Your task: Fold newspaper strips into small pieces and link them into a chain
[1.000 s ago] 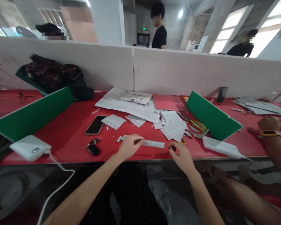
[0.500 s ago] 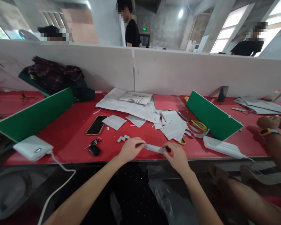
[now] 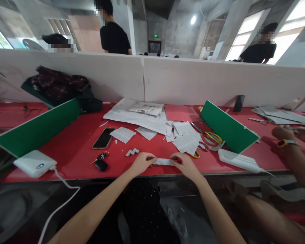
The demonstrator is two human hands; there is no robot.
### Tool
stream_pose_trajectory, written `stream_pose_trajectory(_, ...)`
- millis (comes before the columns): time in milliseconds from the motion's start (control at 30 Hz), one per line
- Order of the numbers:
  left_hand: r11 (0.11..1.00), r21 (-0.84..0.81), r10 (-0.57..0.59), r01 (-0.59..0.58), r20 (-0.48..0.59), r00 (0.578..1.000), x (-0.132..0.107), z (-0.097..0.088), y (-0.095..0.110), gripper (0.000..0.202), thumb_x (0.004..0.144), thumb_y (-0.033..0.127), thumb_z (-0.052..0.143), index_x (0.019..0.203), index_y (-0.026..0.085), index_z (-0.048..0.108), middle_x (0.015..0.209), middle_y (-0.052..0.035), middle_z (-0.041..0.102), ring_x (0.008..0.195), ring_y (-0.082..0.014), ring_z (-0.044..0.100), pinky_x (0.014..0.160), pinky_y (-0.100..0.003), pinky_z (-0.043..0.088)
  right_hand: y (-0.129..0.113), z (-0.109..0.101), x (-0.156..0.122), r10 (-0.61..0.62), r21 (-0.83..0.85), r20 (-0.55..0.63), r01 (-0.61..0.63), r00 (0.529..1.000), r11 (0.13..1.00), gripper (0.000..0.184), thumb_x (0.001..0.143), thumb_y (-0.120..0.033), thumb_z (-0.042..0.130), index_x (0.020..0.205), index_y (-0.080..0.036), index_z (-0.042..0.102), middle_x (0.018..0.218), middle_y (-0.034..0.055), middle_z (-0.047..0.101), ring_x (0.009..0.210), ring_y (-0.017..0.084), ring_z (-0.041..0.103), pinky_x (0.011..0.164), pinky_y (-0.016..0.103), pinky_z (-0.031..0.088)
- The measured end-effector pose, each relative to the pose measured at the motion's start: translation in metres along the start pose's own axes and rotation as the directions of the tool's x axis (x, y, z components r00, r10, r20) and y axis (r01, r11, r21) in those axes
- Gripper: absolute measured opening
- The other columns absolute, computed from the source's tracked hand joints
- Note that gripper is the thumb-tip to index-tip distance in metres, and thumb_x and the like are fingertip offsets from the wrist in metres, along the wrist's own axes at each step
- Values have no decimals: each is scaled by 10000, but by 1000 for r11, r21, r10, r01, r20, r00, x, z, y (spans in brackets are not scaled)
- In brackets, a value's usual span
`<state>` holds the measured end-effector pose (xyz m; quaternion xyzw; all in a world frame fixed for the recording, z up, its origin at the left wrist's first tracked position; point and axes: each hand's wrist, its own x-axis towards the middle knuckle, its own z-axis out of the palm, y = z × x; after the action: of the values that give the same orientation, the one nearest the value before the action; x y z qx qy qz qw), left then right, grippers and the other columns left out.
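A narrow strip of printed paper [image 3: 163, 161] lies near the front edge of the red table [image 3: 73, 149]. My left hand [image 3: 141, 162] pinches its left end, fingers closed. At the strip's right end my right hand [image 3: 185, 164] does the same. Small folded paper pieces [image 3: 132, 152] lie just left of and behind my left hand. Cut paper sheets [image 3: 186, 140] and scissors with red and yellow handles [image 3: 210, 138] sit behind my right hand.
A phone [image 3: 103, 138], keys with a fob [image 3: 100, 162] and a white power bank [image 3: 35, 163] with cable lie to the left. Green boards [image 3: 38, 128] [image 3: 228, 127] flank the work spot. A neighbour's hand with a wristband [image 3: 284, 135] rests at right. People stand beyond the white partition [image 3: 193, 79].
My right hand moved left onto the strip's right end and took hold of it. Both hands have drawn closer together. A person in the background walked left.
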<state>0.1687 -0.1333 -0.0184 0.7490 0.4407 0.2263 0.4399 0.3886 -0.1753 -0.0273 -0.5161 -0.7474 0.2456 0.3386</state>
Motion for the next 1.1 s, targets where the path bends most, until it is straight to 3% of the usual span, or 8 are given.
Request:
stream_pose_trajectory(133,955,285,110,-79,-93,990,1,3,3,193,778,301,546,742,170,684,773,-42,664,762,-181,580,707,-278,425,14,1,8,-14,-67,75,19,997,998,70,773,-183,551,798,-192,616,773,23,646,715,157,579,664,266,436)
stream_pose_trajectory(233,902,420,141,-102,-63,988,2,2,4,172,778,274,553,741,175,689,787,-49,627,822,-193,548,741,-292,416,18,-1,8,-38,-120,93,49,995,992,99,777,-176,552,842,-191,625,814,36,655,752,166,582,694,277,433)
stream_pose_trajectory(433,827,515,224,-225,65,972,0,-1,-1,203,807,149,480,883,170,668,861,-54,612,861,-179,533,772,-285,423,18,-9,2,-87,-187,168,118,982,975,180,793,-171,542,951,-191,625,907,58,648,856,182,577,778,309,432)
stream_pose_trajectory(767,719,568,333,-401,225,916,-8,-13,-7,256,826,94,439,970,164,639,919,-55,616,876,-165,543,783,-273,428,18,-7,-19,-157,-333,104,183,982,925,161,847,-157,486,929,-198,619,906,53,625,879,186,551,775,319,450)
stream_pose_trajectory(1100,470,729,378,-499,344,859,-16,-6,-14,271,860,95,384,1031,134,591,931,-80,579,869,-187,517,774,-300,430,21,-8,-28,-224,-460,189,288,956,840,308,859,-117,437,1104,-224,591,1001,69,626,954,195,556,791,327,488)
